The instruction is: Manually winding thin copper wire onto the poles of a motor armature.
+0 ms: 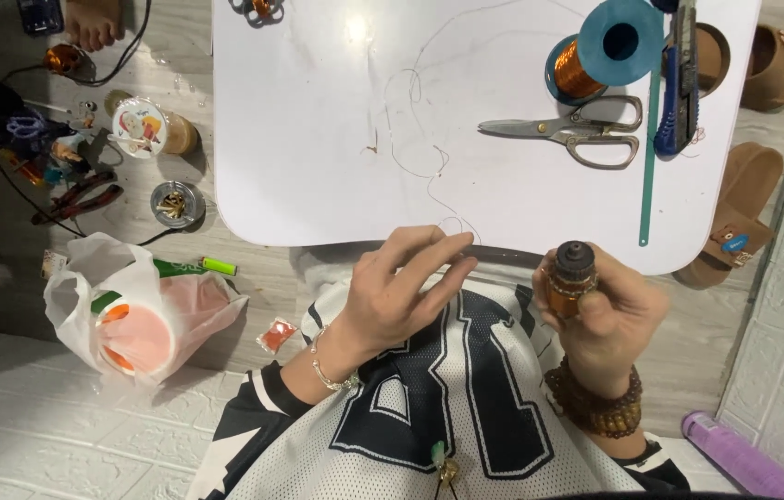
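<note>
Holding a small motor armature [570, 278] upright, the right hand [600, 315] is wrapping its fingers round the copper-wound core, with the dark shaft end poking out at the top. This piece is sitting just off the near edge of the white worktop [318, 139], above the person's lap. The left hand [401, 287] is hovering beside it, fingers held close together and pinching what appears to be a thin wire [429, 176]; the strand is too fine at the fingertips to tell for sure. That wire is trailing in loose loops up across the worktop towards the far side.

On the worktop's right part, a blue spool of copper wire [595, 51] is lying on its side, and a pair of scissors [577, 130] is resting just below it, blades pointing left. A blue utility knife [679, 83] is lying just beside the spool, and a long green ruler [649, 157] is running down to the near edge.

On the floor to the left, a white plastic bag [123, 306] is sagging open next to a green marker [206, 267], with red-handled pliers [77, 199] and a round tin [142, 128] lying further away. Brown slippers [734, 218] are sitting on the floor to the right of the worktop, and a purple cylinder [739, 458] is lying near the right elbow.
</note>
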